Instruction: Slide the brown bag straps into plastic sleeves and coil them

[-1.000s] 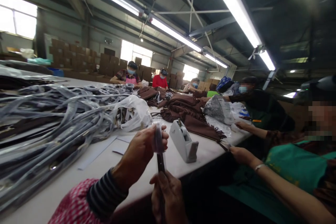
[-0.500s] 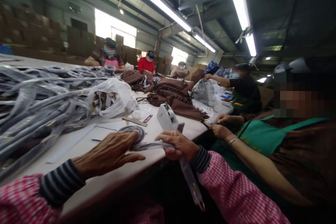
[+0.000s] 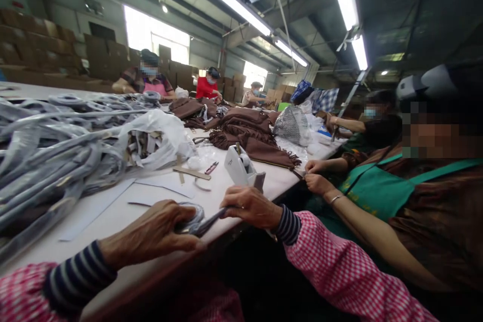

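Observation:
A grey strap in clear plastic wrapping point(image 3: 192, 217) lies in a flat coil on the table near its front edge. My left hand point(image 3: 158, 229) holds the coil, with its fingers curled over the top and its thumb along the near side. A short taut stretch of the strap runs to my right hand point(image 3: 251, 206), whose fingers are closed on it at the table edge. Right behind my right hand stands a white tape dispenser point(image 3: 238, 168). The strap's loose end is mostly hidden below my right hand.
A large heap of wrapped grey straps point(image 3: 56, 161) covers the left side. Beyond are a plastic bag of scraps point(image 3: 158, 133), a flat wooden strip point(image 3: 191, 173), white paper sheets point(image 3: 98, 211) and brown fringed bags point(image 3: 249, 131). A co-worker in a green apron point(image 3: 381, 181) sits close on my right.
My right hand has turned palm down and moved slightly left and up along the strap. The stretch between my hands is shorter. My left hand's fingers have closed further around the coil.

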`<state>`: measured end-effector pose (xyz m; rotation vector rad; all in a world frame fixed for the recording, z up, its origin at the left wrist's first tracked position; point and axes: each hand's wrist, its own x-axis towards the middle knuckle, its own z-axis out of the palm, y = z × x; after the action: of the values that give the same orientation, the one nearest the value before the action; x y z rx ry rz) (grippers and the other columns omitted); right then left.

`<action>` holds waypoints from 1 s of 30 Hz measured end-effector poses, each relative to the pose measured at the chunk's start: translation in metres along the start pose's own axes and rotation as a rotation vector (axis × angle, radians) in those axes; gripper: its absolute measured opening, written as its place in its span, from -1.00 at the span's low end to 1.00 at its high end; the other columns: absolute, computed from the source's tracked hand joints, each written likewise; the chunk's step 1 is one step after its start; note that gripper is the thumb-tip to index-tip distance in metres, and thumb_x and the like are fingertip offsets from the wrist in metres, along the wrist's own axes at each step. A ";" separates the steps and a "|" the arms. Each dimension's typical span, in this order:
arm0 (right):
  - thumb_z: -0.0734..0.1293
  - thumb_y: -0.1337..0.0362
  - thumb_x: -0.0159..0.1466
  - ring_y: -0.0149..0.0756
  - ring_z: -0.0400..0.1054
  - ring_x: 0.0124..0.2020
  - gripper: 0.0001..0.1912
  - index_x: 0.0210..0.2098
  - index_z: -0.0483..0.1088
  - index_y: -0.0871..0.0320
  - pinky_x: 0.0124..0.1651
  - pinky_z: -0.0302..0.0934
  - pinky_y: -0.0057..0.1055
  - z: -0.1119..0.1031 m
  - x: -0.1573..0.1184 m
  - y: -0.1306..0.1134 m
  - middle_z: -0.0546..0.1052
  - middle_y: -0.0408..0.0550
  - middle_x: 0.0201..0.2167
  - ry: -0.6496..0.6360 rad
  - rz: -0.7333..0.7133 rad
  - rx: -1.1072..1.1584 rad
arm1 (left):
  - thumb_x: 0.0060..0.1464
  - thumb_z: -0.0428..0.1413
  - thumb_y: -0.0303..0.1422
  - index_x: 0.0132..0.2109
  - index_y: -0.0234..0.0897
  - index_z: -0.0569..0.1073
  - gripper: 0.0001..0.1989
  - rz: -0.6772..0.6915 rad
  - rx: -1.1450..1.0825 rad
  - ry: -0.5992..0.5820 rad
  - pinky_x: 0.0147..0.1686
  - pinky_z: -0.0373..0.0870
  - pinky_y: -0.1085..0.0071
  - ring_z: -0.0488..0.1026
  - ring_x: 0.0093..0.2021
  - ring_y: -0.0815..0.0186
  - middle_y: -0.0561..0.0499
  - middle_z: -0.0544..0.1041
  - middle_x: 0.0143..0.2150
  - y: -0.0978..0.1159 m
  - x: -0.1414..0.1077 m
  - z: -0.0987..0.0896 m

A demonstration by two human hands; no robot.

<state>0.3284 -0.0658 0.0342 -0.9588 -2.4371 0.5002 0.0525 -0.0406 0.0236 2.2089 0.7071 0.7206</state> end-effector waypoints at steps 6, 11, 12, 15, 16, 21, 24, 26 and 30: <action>0.39 0.27 0.41 -0.22 0.35 -0.08 -0.83 -0.03 0.54 0.12 -0.01 0.20 -0.35 0.026 0.021 0.003 0.57 -0.04 -0.17 -0.026 -0.168 -0.492 | 0.20 0.19 0.04 -0.41 -0.25 0.39 -0.54 0.124 0.438 -0.333 -0.46 -0.06 0.38 0.24 -0.51 0.37 0.12 0.38 -0.49 0.002 0.002 0.009; 0.35 0.45 0.33 -0.27 0.40 -0.10 -0.56 0.18 0.43 0.04 -0.13 0.19 -0.43 0.037 0.034 0.003 0.58 -0.12 -0.19 -0.123 -0.179 -0.490 | 0.22 0.19 -0.01 -0.31 -0.24 0.47 -0.63 0.199 0.669 -0.390 -0.45 -0.02 0.33 0.37 -0.45 0.24 -0.01 0.53 -0.39 0.004 0.006 0.002; 0.35 0.46 0.31 -0.27 0.41 -0.11 -0.56 0.15 0.45 0.03 -0.15 0.18 -0.43 0.038 0.036 0.005 0.59 -0.13 -0.20 -0.135 -0.174 -0.489 | 0.23 0.18 -0.01 -0.30 -0.24 0.48 -0.63 0.190 0.698 -0.406 -0.46 -0.01 0.32 0.39 -0.45 0.22 -0.02 0.54 -0.39 0.003 0.006 0.001; 0.37 0.48 0.26 -0.28 0.44 -0.12 -0.57 0.08 0.51 0.03 -0.18 0.18 -0.44 0.040 0.041 0.008 0.60 -0.14 -0.21 -0.167 -0.140 -0.468 | 0.27 0.13 0.02 -0.25 -0.24 0.48 -0.61 0.187 0.712 -0.425 -0.46 0.03 0.31 0.41 -0.45 0.20 -0.02 0.54 -0.38 -0.001 0.006 0.003; 0.38 0.48 0.24 -0.28 0.44 -0.12 -0.58 0.06 0.52 0.03 -0.18 0.18 -0.44 0.040 0.043 0.009 0.60 -0.14 -0.21 -0.185 -0.129 -0.460 | 0.29 0.10 0.02 -0.23 -0.24 0.47 -0.60 0.200 0.711 -0.410 -0.45 0.06 0.30 0.41 -0.45 0.20 -0.02 0.55 -0.35 -0.004 0.004 0.005; 0.41 0.46 0.22 -0.25 0.47 -0.09 -0.67 -0.06 0.57 0.03 -0.14 0.19 -0.44 0.035 0.057 0.004 0.62 -0.12 -0.18 -0.282 -0.093 -0.428 | 0.35 0.07 -0.09 -0.04 -0.23 0.48 -0.70 0.268 0.733 -0.244 -0.25 0.23 0.22 0.41 -0.22 0.11 -0.09 0.54 -0.11 -0.015 -0.014 0.012; 0.47 0.42 0.21 -0.22 0.48 -0.11 -0.73 -0.10 0.59 0.07 -0.15 0.18 -0.43 0.032 0.065 0.002 0.62 -0.11 -0.23 -0.315 -0.053 -0.394 | 0.30 0.17 -0.14 0.05 -0.11 0.49 -0.74 0.224 0.683 -0.138 -0.04 0.25 0.15 0.35 -0.04 0.06 -0.06 0.49 0.02 -0.015 -0.025 0.009; 0.53 0.37 0.19 -0.26 0.47 -0.20 -0.69 -0.06 0.58 0.08 -0.20 0.16 -0.45 0.031 0.068 0.002 0.60 -0.15 -0.29 -0.337 -0.011 -0.329 | 0.29 0.18 -0.19 0.06 -0.09 0.50 -0.76 0.175 0.577 -0.132 0.01 0.27 0.16 0.34 -0.01 0.09 -0.04 0.47 0.06 -0.015 -0.031 0.003; 0.57 0.35 0.16 -0.37 0.42 -0.34 -0.54 0.04 0.51 0.08 -0.28 0.12 -0.51 0.031 0.072 0.002 0.56 -0.27 -0.38 -0.405 0.023 -0.137 | 0.30 0.16 -0.15 -0.02 -0.12 0.55 -0.79 0.153 0.408 -0.185 0.01 0.38 0.29 0.38 0.00 0.15 -0.03 0.46 0.06 -0.016 -0.042 -0.011</action>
<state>0.2658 -0.0185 0.0291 -1.0236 -2.8554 0.5889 0.0116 -0.0537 0.0060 2.6844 0.6390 0.4644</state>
